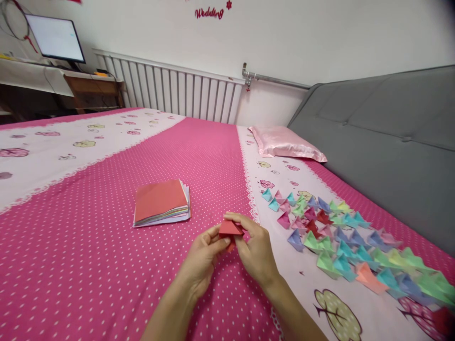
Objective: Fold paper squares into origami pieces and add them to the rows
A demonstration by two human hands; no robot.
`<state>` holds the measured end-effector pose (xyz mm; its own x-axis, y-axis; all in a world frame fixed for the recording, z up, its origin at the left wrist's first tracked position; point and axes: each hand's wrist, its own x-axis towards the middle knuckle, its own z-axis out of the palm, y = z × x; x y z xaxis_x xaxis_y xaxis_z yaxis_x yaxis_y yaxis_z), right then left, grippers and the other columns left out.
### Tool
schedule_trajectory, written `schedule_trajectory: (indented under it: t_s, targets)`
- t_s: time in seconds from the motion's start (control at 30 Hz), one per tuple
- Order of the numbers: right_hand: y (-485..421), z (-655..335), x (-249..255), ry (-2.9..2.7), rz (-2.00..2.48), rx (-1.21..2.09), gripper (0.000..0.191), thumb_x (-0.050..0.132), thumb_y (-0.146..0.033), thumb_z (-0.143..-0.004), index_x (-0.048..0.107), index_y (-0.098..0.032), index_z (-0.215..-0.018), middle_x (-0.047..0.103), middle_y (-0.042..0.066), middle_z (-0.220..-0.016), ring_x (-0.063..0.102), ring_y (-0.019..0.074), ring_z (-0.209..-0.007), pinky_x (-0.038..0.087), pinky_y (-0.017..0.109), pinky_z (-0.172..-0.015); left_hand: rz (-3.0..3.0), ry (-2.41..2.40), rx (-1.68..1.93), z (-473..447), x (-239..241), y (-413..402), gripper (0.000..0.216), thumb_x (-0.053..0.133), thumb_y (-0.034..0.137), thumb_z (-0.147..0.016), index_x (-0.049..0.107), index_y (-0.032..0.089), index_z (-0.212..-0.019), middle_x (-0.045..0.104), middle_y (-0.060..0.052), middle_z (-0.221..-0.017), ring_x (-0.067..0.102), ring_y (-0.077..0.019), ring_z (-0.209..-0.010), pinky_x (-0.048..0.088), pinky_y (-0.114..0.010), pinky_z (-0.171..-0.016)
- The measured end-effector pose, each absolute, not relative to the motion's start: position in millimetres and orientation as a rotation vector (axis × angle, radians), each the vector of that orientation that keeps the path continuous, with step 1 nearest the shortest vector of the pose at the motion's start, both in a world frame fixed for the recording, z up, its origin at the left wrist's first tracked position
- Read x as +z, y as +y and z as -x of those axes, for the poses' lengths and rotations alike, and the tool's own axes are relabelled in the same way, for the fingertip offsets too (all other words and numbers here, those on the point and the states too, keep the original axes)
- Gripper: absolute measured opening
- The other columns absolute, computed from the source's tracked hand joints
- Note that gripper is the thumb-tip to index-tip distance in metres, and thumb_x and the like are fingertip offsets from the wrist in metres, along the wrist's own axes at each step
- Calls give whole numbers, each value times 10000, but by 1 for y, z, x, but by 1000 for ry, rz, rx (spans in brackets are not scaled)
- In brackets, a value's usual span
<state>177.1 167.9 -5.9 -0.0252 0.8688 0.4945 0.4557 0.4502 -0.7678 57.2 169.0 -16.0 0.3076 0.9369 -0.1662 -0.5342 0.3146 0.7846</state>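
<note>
left hand [204, 255] and right hand [254, 251] meet over the bed [88, 265], fingertips pinched on one red folded paper [230, 229] held between them, both equally near (its long axis runs left to right). paper stack [161, 202] lies just beyond; folded pieces [341, 241] spread to the right.

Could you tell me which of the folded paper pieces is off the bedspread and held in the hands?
The red folded piece, pinched between the left hand and right hand; all the other folded pieces lie on the bedspread to the right.
</note>
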Motion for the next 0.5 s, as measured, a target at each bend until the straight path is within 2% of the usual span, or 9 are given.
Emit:
schedule_trajectory:
  t_s: [0.13, 0.2, 0.3, 0.5]
  targets:
    - [168, -174, -7, -1671, 1147, 409, 430, 422, -6, -680, 648, -232, -968, 651, 37, -1049, 584, 193, -1003, 459, 369, -897, -584, 729, 1119, -61, -18, 168, 54, 641, 123, -674, 688, 115, -699, 603, -7, -603, 483, -60, -533, 388, -160, -545]
    - [168, -174, -8, -1701, 1151, 335, 432, 426, -9, -672, 652, -234, -963, 652, 46, -1050, 588, 205, -992, 473, 390, -877, -540, 736, 1153, -63, -17, 167, 63, 624, 120, -693, 680, 112, -666, 580, 2, -565, 478, -56, -515, 391, -151, -527]
    - [169, -175, -9, -1804, 1141, 180, 468, 418, -5, -675, 640, -237, -1016, 648, 45, -1073, 571, 207, -1019, 461, 407, -899, -477, 710, 1186, -65, -12, 168, 104, 586, 93, -729, 686, 119, -732, 635, -29, -673, 565, -90, -633, 457, -172, -635]
    - [171, -177, -11, -2032, 1134, -53, 443, 377, -52, -799, 551, -210, -1175, 577, 22, -1210, 457, 211, -1179, 415, 418, -966, -336, 598, 1289, -62, -8, 170, 216, 479, 50, -797, 668, 117, -877, 663, -65, -850, 612, -124, -846, 487, -200, -791]
